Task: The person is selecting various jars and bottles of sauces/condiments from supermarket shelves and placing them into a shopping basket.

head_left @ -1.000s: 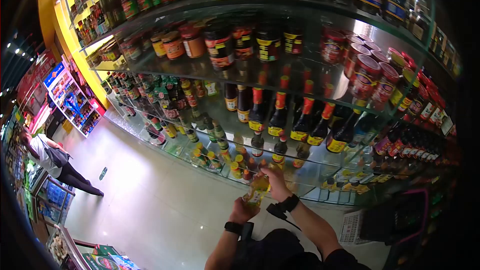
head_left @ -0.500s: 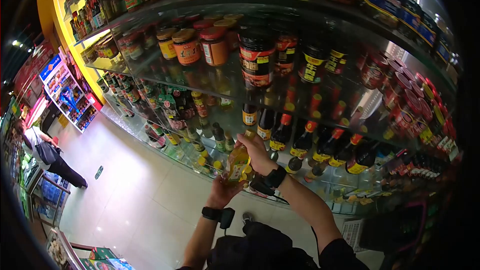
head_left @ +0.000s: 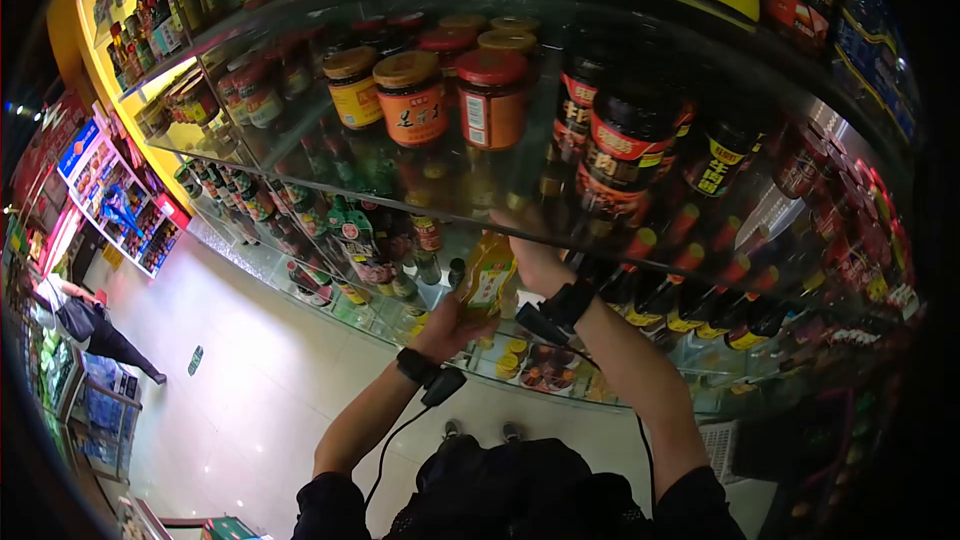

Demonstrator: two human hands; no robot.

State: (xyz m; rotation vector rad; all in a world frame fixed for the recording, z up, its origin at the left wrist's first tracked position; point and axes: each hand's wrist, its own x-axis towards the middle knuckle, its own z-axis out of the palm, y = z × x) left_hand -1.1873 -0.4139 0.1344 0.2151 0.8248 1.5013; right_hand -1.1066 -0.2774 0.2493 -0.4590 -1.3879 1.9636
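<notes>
A clear bottle of yellow liquid (head_left: 488, 275), with a green-and-yellow label, is tilted between both hands at the front of the lower shelf. My left hand (head_left: 452, 328) cups its base from below, fingers curled around it. Near the bottle's neck is my right hand (head_left: 538, 265), its fingers closed at the top and partly hidden under the glass shelf edge. Dark sauce bottles (head_left: 685, 300) with red and yellow caps stand to the right of my right hand. Small bottles (head_left: 428, 268) are to the left of the held bottle.
Above my hands runs a glass shelf (head_left: 400, 202) carrying orange-labelled jars (head_left: 411, 105) and black-lidded jars (head_left: 625, 145). Yellow-capped items (head_left: 510, 355) sit on the lowest level. A person (head_left: 85, 315) walks on the tiled floor (head_left: 270, 380) at far left.
Both hands have carried the bottle forward and up, so my right fingers now reach under the glass shelf edge. The view has shifted closer to the shelves. The other person has stepped along.
</notes>
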